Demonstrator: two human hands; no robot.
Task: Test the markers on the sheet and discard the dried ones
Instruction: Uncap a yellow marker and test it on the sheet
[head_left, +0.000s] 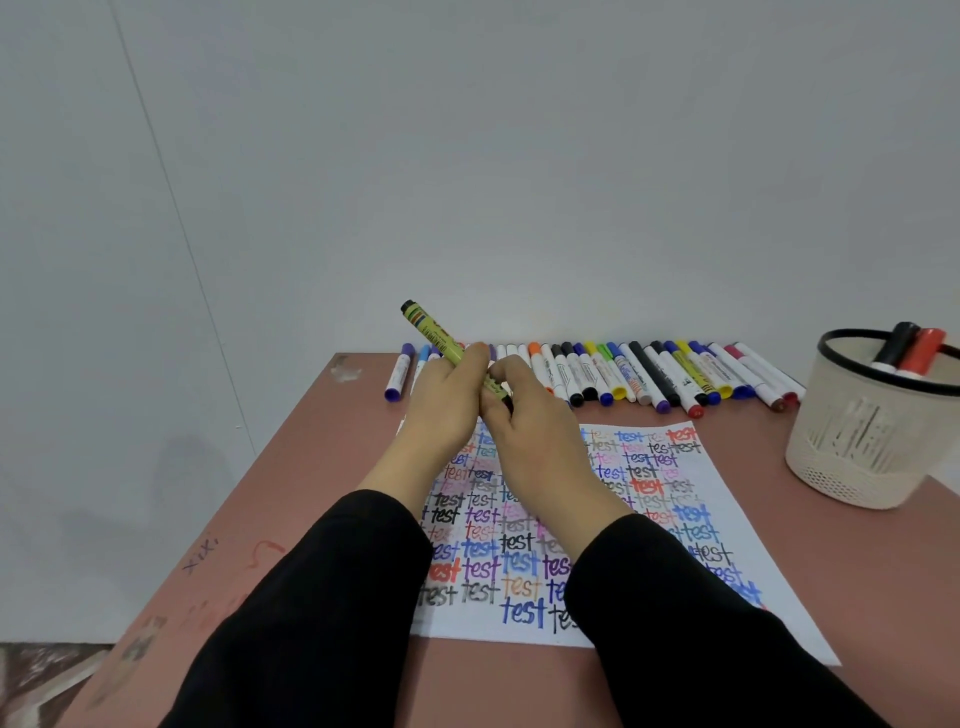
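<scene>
Black sleeves fill the bottom of the view, both forearms reaching forward over the sheet. Where they meet, the left hand curls its fingers around the barrel of a yellow-green marker, which is held in the air above the far edge of the sheet and tilts up and away to the left, its black end uppermost. The right hand pinches the marker's lower end, its fingers bent against the left hand's; whether a cap is on or off there is hidden by the fingers.

Below them the white sheet lies flat on the reddish-brown table, crowded with the word "test" written in black, blue, purple, red and orange, some bold, some faint. Beyond it, along the table's far edge by the grey wall, a row of markers lies side by side, with caps of many colours. At the right stands a cream mesh basket with a black rim, holding a black marker and a red marker leaning inside.
</scene>
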